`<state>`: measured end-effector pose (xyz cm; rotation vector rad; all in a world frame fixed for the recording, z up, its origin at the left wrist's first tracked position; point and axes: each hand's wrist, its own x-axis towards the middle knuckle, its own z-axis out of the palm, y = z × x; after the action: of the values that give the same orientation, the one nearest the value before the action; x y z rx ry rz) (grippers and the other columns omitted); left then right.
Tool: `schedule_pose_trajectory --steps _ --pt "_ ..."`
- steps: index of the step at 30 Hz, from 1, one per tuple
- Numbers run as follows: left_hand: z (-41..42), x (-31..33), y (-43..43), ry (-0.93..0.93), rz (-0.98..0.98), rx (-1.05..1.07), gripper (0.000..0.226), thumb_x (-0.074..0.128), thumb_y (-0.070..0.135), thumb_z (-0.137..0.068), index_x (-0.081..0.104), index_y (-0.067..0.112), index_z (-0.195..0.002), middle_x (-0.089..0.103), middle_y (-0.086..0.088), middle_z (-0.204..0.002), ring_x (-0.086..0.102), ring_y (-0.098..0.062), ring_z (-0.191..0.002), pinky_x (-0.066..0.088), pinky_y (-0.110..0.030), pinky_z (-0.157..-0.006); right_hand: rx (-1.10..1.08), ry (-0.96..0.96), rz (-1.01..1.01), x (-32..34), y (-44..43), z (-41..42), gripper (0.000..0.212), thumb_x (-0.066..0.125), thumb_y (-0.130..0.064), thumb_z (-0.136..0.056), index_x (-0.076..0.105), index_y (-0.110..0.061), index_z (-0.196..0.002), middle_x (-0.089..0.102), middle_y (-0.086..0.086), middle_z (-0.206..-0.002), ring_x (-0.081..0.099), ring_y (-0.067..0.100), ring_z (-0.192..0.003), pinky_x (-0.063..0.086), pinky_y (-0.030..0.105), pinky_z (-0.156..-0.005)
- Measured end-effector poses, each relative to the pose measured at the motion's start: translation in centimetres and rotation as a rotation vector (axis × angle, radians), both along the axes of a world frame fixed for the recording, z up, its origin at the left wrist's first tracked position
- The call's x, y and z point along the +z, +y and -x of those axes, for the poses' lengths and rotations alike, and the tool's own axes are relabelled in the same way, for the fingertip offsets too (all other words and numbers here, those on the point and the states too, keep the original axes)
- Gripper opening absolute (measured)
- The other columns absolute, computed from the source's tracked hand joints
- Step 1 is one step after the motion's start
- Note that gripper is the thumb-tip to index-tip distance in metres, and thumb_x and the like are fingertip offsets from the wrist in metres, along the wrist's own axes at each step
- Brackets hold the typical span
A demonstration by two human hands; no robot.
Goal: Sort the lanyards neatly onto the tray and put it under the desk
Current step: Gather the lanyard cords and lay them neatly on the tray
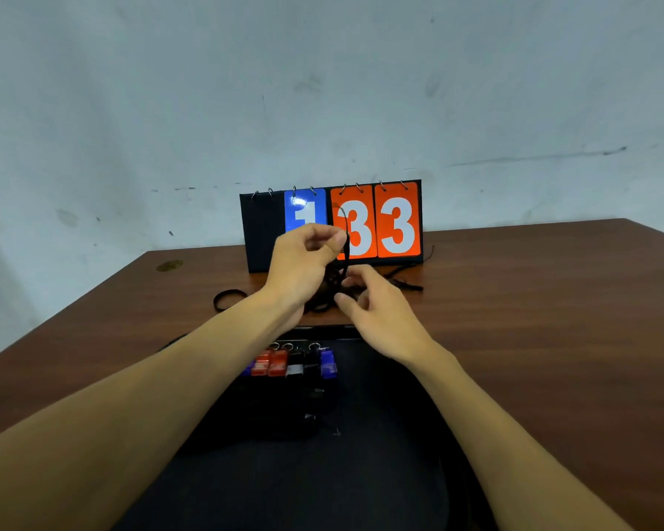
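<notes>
- Fingers of the left hand pinch a black lanyard, lifted above the tabletop – the strap hangs down from the pinch into a dark tangle of more straps.
- Right hand sits just beside the tangle, its fingers apart and loosely bent; whether they hold a strand I cannot tell.
- Black tray lies on the near side of the tabletop, under both forearms.
- Clips – red, black and blue – lie in a row at the tray's far end.
- Loose black loop lies on the tabletop left of the tangle.
- Scoreboard stands behind the hands, showing 1 and 33.
</notes>
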<state>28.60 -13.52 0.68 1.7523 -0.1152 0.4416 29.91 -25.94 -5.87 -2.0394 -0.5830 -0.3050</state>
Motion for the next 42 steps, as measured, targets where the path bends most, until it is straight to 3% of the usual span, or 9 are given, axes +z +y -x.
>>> schedule_pose_trajectory --steps 7,12,17,21,26,30,35,38,42 --pt "2.5 3.0 2.2 0.029 0.126 -0.006 0.018 0.057 0.022 -0.093 0.064 0.013 -0.107 0.069 -0.001 -0.099 0.060 -0.007 -0.082 0.042 -0.016 -0.066 0.079 -0.036 -0.047 1.9 1.7 1.8 0.012 0.061 -0.026 -0.092 0.067 -0.020 -0.100 0.066 -0.006 -0.103 0.059 0.007 -0.096 0.045 0.021 -0.083" --pt "5.0 5.4 4.3 0.013 0.287 -0.031 0.012 0.059 0.021 -0.092 0.066 0.014 -0.100 0.074 0.001 -0.088 0.066 -0.014 -0.087 0.043 -0.023 -0.063 0.121 0.054 -0.111 5.1 3.6 4.1 0.024 0.062 -0.035 -0.090 0.060 -0.023 -0.110 0.063 -0.008 -0.103 0.059 0.011 -0.090 0.048 0.023 -0.075" --pt "8.0 7.9 6.2 -0.077 0.316 -0.044 0.010 0.054 0.015 -0.095 0.063 0.010 -0.098 0.073 -0.004 -0.085 0.067 -0.019 -0.087 0.050 -0.030 -0.078 0.090 0.009 -0.044 7.7 6.4 6.8 0.013 0.056 -0.031 -0.094 0.065 -0.022 -0.097 0.065 -0.007 -0.095 0.057 0.004 -0.087 0.038 0.012 -0.067" --pt "11.2 9.9 8.2 -0.144 0.442 -0.078 0.019 0.038 0.013 -0.102 0.051 0.001 -0.107 0.069 -0.011 -0.082 0.070 -0.025 -0.083 0.056 -0.036 -0.085 0.113 -0.001 -0.076 9.9 7.5 9.0 0.026 0.048 -0.026 -0.098 0.065 -0.018 -0.081 0.069 0.000 -0.095 0.061 0.010 -0.095 0.041 0.015 -0.077" --pt "13.8 11.0 11.0 -0.149 0.470 0.046 0.017 0.031 0.014 -0.103 0.044 0.006 -0.111 0.043 -0.005 -0.067 0.052 -0.013 -0.043 0.059 -0.043 -0.072 0.154 0.025 -0.132 11.5 7.6 12.0 0.030 0.048 -0.028 -0.098 0.067 -0.014 -0.079 0.064 0.001 -0.064 0.060 0.018 -0.067 0.049 0.025 -0.076" --pt "14.4 9.2 14.4 -0.088 0.218 0.281 0.020 0.034 0.019 -0.102 0.043 0.008 -0.116 0.044 -0.003 -0.075 0.048 -0.011 -0.041 0.051 -0.037 -0.059 0.155 0.068 -0.152 11.5 6.6 13.4 0.012 0.059 -0.021 -0.093 0.067 -0.019 -0.083 0.059 -0.008 -0.061 0.049 0.000 -0.052 0.041 0.014 -0.056" --pt "15.2 5.9 16.8 -0.048 -0.121 0.407 0.013 0.037 0.025 -0.100 0.046 0.017 -0.106 0.057 -0.004 -0.091 0.063 -0.026 -0.088 0.052 -0.039 -0.072 0.217 0.170 -0.199 10.4 6.1 14.2 0.011 0.070 -0.020 -0.085 0.070 -0.025 -0.094 0.059 0.016 -0.069 0.051 0.018 -0.064 0.044 0.023 -0.061" --pt "15.7 4.4 16.5 -0.057 -0.297 0.388 0.010 0.037 0.015 -0.101 0.046 0.014 -0.103 0.057 -0.007 -0.087 0.056 -0.022 -0.076 0.040 -0.033 -0.058 0.282 0.242 -0.256 9.8 5.7 14.6 0.018 0.069 -0.019 -0.085 0.070 -0.023 -0.102 0.057 0.018 -0.070 0.048 0.024 -0.063 0.044 0.029 -0.066" --pt "15.6 3.2 15.9 -0.088 -0.392 0.291 0.027 0.035 -0.007 -0.094 0.044 0.014 -0.109 0.053 -0.001 -0.083 0.048 -0.014 -0.071 0.037 -0.020 -0.052 0.358 0.347 -0.422 9.4 5.3 14.5 0.018 0.061 -0.010 -0.090 0.069 -0.010 -0.107 0.064 0.007 -0.080 0.041 0.010 -0.049 0.039 0.020 -0.049"
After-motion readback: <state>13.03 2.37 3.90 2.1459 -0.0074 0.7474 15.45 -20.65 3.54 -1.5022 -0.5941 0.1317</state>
